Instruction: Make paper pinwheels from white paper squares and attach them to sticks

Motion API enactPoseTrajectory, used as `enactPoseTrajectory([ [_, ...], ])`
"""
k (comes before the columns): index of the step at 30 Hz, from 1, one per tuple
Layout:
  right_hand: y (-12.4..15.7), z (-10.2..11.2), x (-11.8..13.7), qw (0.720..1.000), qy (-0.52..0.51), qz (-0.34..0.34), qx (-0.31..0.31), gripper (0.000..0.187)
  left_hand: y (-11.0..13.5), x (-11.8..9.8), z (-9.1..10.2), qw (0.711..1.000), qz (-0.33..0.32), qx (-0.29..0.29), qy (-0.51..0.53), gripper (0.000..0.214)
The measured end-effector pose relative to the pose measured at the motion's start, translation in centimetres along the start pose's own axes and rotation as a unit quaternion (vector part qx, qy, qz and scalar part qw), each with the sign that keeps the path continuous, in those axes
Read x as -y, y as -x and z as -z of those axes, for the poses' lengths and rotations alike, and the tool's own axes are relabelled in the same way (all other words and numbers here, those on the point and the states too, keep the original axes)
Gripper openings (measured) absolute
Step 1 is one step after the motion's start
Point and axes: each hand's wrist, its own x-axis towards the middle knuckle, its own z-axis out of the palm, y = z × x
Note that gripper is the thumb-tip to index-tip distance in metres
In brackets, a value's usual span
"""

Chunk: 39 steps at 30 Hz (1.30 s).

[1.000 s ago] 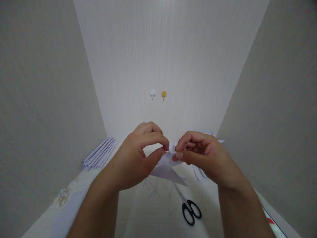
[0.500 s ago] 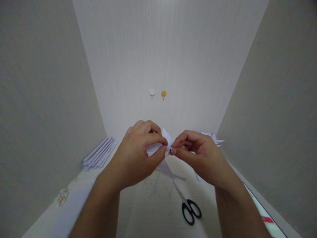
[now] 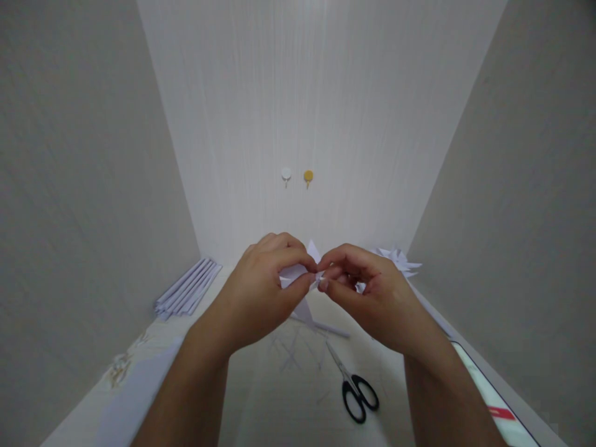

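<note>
Between my two hands, above the table, is a white folded paper piece (image 3: 305,312) with pointed flaps. My left hand (image 3: 267,292) pinches it between thumb and forefinger, and the paper shows through the gap of those fingers. My right hand (image 3: 363,288) meets it at the centre, its thumb and fingertips closed on a small twisted part of the paper. The fingertips of both hands almost touch, so the pinched spot is mostly hidden. Below them lies a pair of scissors (image 3: 354,388) with black handles, blades pointing up and left.
Rolled paper sticks (image 3: 189,288) are stacked at the left wall. Spiky folded paper pieces (image 3: 400,261) lie at the back right. One paper stick (image 3: 330,329) and thin paper strips (image 3: 288,351) rest mid-table. A device with a lit screen (image 3: 484,385) is at right; two hooks (image 3: 308,177) are on the wall.
My right fingers have shifted slightly and the forefinger now sits higher against the left fingertips. The paper has turned a little in my hands. The scissors have not moved.
</note>
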Motion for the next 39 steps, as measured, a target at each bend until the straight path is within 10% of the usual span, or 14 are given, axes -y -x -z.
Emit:
enactPoseTrajectory([
  [18,-0.08,-0.13,0.36,0.998,0.057,-0.006,0.004,0.014,-0.18,-0.25,-0.31,0.999,0.049,-0.009,0.014,0.015],
  [31,-0.77,-0.01,0.30,0.988,-0.036,-0.088,-0.124,0.012,-0.57,0.31,-0.21,0.962,0.182,-0.191,0.063,0.011],
  [39,-0.64,-0.09,0.57,0.990,-0.076,-0.082,-0.088,0.010,-0.25,0.00,-0.48,0.991,0.049,-0.126,0.001,0.013],
])
